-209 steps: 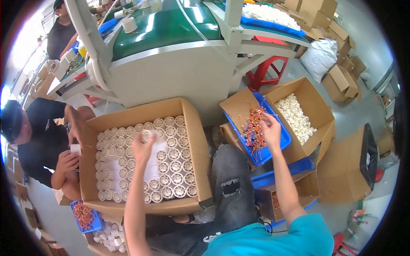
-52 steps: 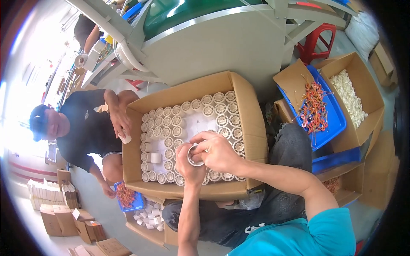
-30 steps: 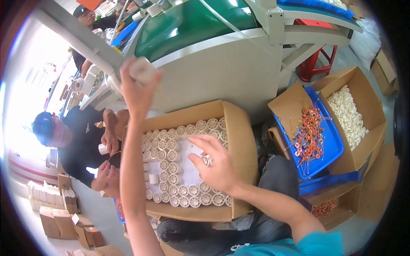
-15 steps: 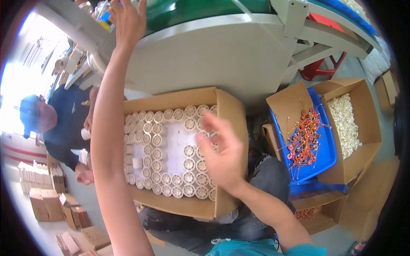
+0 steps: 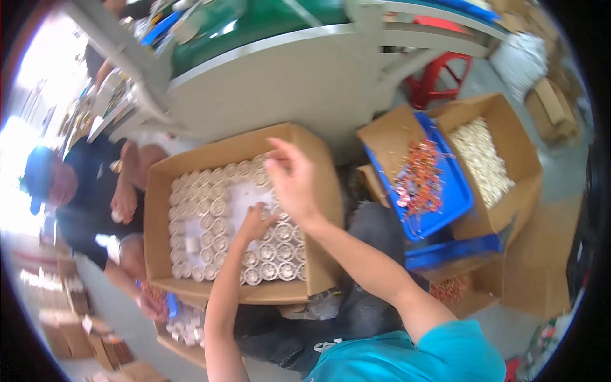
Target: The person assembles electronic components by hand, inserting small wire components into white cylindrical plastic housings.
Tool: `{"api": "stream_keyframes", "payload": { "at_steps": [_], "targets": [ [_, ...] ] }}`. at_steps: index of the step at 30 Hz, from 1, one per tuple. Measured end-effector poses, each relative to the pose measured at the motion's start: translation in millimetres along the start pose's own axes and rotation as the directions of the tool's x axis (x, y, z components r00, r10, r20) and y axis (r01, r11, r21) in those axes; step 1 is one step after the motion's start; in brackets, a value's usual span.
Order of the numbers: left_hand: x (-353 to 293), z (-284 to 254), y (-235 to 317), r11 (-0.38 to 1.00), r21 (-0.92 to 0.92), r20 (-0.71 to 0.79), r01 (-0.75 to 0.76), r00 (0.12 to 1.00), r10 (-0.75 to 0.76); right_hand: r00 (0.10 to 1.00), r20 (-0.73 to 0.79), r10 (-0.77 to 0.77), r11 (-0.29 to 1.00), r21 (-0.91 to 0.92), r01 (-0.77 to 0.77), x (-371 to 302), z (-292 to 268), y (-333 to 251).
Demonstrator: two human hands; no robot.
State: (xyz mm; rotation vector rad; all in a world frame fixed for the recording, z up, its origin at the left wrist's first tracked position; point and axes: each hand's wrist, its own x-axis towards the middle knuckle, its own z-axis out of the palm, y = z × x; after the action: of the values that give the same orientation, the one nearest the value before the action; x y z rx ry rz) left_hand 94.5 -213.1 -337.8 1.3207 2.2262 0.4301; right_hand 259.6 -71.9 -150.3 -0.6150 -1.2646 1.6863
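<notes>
A cardboard box (image 5: 324, 210) stands before me, holding rows of white round plastic cups (image 5: 269, 270) with patterned faces. My left hand (image 5: 256, 223) is down inside it, at the edge of the bare white patch among the rows. Its fingers bend round one of the white cups there; the grip is partly hidden. Raised over the box's far right part, my right hand (image 5: 294, 181) has thumb and fingers apart and nothing between them. One white cup (image 5: 192, 244) lies on its side among the left rows.
Behind the box rises a pale machine panel (image 5: 267, 89) under a green belt (image 5: 254, 28). To the right are a blue tray (image 5: 455, 191) of red-orange wired parts and a carton of small white pieces (image 5: 480, 159). At left sits another person (image 5: 95, 191), holding a small white part.
My left hand has come down from the green belt into the box. The right hand has risen toward the box's far side. The view has shifted, so the box appears farther left.
</notes>
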Motion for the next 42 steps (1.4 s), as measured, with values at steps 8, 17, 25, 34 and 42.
{"api": "stream_keyframes", "payload": {
  "at_steps": [8, 17, 25, 34, 42],
  "targets": [
    [-41, -57, 53, 0.994, -0.029, -0.408, 0.105, 0.907, -0.107, 0.944, 0.014, -0.329, 0.897, -0.307, 0.317, 1, -88, -66],
    [-117, -83, 132, -0.184, -0.934, -0.291, -0.306, 0.951, -0.101, 0.987, -0.147, 0.069, 0.415, -0.895, -0.162, 17, -284, -11],
    [-126, -43, 110, -0.353, -0.918, -0.17, -0.181, 0.983, -0.063, 0.963, -0.059, 0.261, -0.055, -0.997, -0.046, 31, -273, 19],
    [-130, -55, 130, -0.252, -0.941, -0.236, -0.226, 0.972, 0.009, 0.955, -0.23, -0.187, 0.513, -0.852, -0.105, 9, -290, -7],
    [-134, -52, 129, -0.081, -0.982, -0.162, -0.168, 0.984, -0.079, 0.833, -0.289, 0.472, 0.879, 0.23, -0.418, -2, -303, -46]
  ]
}}
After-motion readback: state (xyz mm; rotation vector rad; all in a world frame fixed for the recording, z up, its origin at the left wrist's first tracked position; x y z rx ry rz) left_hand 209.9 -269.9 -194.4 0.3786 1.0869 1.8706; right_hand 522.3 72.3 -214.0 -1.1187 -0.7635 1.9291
